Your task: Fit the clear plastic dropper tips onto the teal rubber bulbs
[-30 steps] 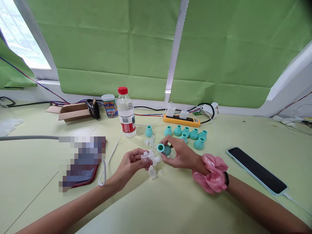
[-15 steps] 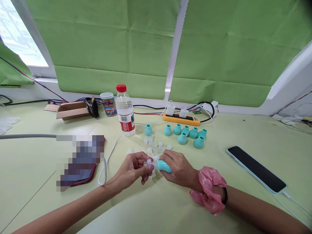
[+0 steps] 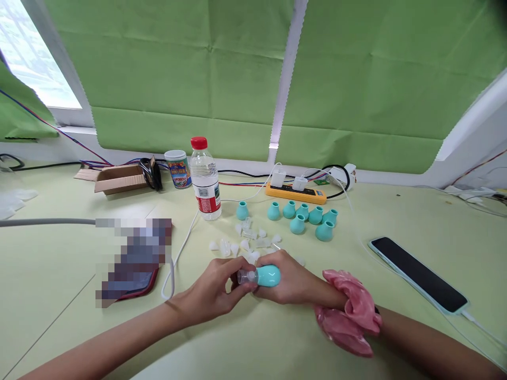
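Observation:
My left hand [image 3: 216,290] pinches a clear plastic nozzle [image 3: 242,276] between thumb and fingers. Its right end meets the neck of a teal rubber squeeze bulb [image 3: 270,275], which my right hand [image 3: 293,279] grips from behind and below. Nozzle and bulb lie in one line, but how deep they fit is hidden by my fingers. Just beyond my hands, small clear and whitish plastic pieces [image 3: 249,234] are scattered on the pale table. Farther back stand several more teal bulbs [image 3: 298,224] with their open necks up.
A red-capped water bottle [image 3: 207,184] and a printed can [image 3: 178,170] stand at the back left, beside an open cardboard box [image 3: 121,180]. A yellow power strip [image 3: 296,193] lies behind the bulbs. Phones lie at right [image 3: 418,274] and left, with charging cables across the table.
Both hands have come slightly nearer to me with the bulb and nozzle. The right hand has turned, so more of the bulb's rounded body shows. The left fingers have closed around the nozzle.

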`<state>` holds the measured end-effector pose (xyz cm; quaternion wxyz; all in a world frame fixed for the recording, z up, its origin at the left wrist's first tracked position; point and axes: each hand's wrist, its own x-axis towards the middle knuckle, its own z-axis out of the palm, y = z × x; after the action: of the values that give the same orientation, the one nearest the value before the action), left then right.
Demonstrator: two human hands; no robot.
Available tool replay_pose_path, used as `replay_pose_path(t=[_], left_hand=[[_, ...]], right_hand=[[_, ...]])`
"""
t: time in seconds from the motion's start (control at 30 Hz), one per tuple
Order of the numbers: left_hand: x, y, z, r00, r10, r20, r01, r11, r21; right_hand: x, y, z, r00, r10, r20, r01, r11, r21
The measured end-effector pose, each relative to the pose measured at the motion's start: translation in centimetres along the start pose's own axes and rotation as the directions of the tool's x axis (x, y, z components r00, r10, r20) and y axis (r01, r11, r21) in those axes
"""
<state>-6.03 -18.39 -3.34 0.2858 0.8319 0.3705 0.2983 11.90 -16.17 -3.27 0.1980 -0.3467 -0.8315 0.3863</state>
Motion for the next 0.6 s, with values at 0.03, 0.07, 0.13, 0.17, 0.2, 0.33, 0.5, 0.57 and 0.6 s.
replay_pose_path(t=[0.03,0.07,0.13,0.17,0.2,0.33,0.5,0.57,0.6], left_hand=[[0.0,0.0,0.0,1.0,0.022,0.013,-0.022,1.0,0.016],[0.0,0.0,-0.1,0.999,0.044,0.023,-0.045,0.999,0.029],[-0.2,0.2,0.0,0.995,0.09,0.032,-0.091,0.995,0.04],[-0.3,0.3,0.0,0.994,0.104,0.033,-0.106,0.994,0.041],[-0.4,0.4,0.0,0.993,0.112,0.031,-0.113,0.993,0.038],[-0.5,0.4,-0.5,0.988,0.148,-0.036,-0.147,0.989,0.02],[0.7,-1.3,-2.2,0.958,0.056,-0.282,0.001,0.98,0.198],[1.2,-2.4,-2.3,0.971,0.082,-0.225,0.034,0.883,0.469],[1.3,-2.9,-2.2,0.983,0.073,-0.17,0.044,0.803,0.594]], right_hand=[[0.0,-0.1,-0.1,1.0,0.016,0.014,-0.017,1.0,0.024],[-0.1,-0.1,-0.2,0.999,0.039,0.031,-0.041,0.998,0.052],[-0.2,-0.2,-0.5,0.987,0.107,0.118,-0.121,0.985,0.125],[-0.3,-0.2,-0.6,0.973,0.144,0.178,-0.174,0.971,0.162],[-0.3,-0.3,-0.7,0.955,0.176,0.238,-0.224,0.955,0.194],[-0.4,-0.8,-1.5,0.905,0.227,0.359,-0.324,0.915,0.238],[-0.2,-1.4,-3.3,0.979,0.171,0.108,-0.191,0.957,0.22],[-0.1,-1.5,-4.0,0.99,0.132,0.046,-0.139,0.961,0.241],[-0.1,-1.5,-4.3,0.992,0.127,0.02,-0.128,0.961,0.244]])
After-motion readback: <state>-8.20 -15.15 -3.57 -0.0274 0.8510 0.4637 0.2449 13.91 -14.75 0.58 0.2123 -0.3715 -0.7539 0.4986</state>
